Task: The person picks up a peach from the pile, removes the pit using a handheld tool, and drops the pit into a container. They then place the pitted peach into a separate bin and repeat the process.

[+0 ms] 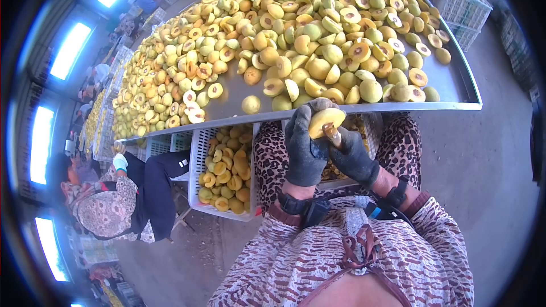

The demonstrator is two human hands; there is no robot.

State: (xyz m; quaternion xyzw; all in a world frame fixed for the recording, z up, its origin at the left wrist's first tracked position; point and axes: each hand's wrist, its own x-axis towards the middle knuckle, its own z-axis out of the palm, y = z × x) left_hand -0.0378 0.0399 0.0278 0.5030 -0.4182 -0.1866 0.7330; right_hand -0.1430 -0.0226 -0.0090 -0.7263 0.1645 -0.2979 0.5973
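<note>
Wearing a dark grey glove, my left hand point(303, 150) is closed around a yellow peach half point(326, 119), its cut face turned up. My right hand point(356, 158), gloved alike, grips a small tool with a brownish handle point(332, 134). The tool's working end meets the peach at its near side, and its exact shape is hidden. Both hands are just in front of the metal table point(233, 100), above my lap. Many halved peaches point(318, 69) are heaped on the table, some with the reddish pit cavity showing.
Left of my legs stands a white crate point(196, 185) filled with pitted peach halves. Beneath my hands, another container point(372, 136) holds dark bits. A co-worker point(108, 207) sits at left with a gloved hand at the table edge. Stacked crates point(463, 8) stand at back right.
</note>
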